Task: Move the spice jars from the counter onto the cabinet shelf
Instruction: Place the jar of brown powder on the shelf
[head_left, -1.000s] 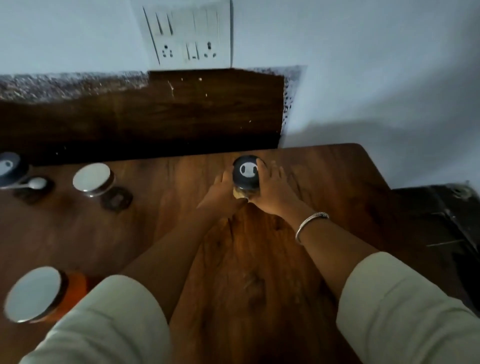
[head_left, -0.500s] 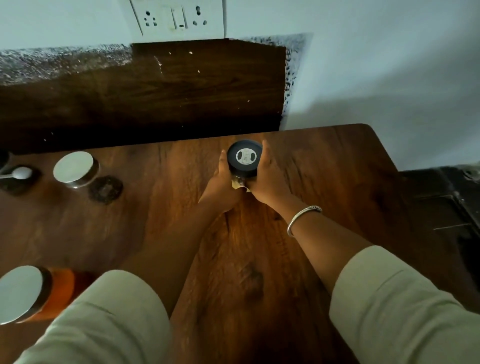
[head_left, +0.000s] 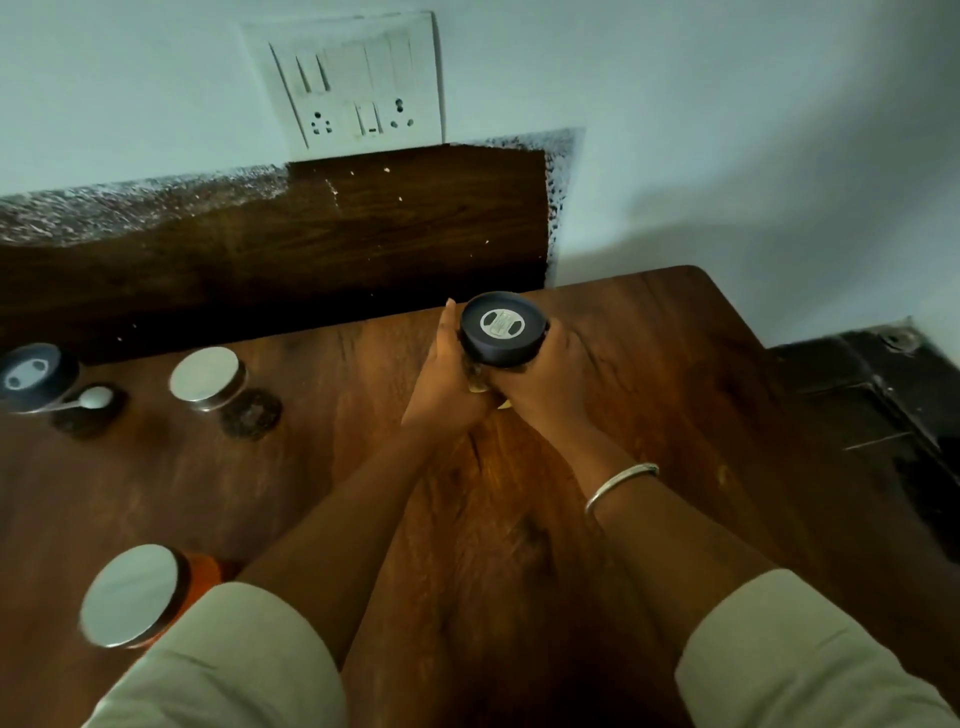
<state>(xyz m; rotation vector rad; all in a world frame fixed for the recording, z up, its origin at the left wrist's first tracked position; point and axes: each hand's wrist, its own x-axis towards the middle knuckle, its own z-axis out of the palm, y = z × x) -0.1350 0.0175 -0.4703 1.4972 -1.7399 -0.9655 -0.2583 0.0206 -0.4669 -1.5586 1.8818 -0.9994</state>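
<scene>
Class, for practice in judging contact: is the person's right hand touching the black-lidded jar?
Touching. The head view shows the right hand curled round the black-lidded jar, its fingers pressed against the side under the lid with no gap.

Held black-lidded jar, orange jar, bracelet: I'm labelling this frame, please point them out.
Held black-lidded jar (head_left: 503, 332): head view, centre of its lid.
Orange jar (head_left: 130, 595): head view, on its silver lid.
Bracelet (head_left: 619, 482): head view, band over the right wrist.

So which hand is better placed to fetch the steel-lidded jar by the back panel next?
Left hand, likely: the steel-lidded jar stands left of the black-lidded jar both hands grip, so the right hand would cross over.
</scene>
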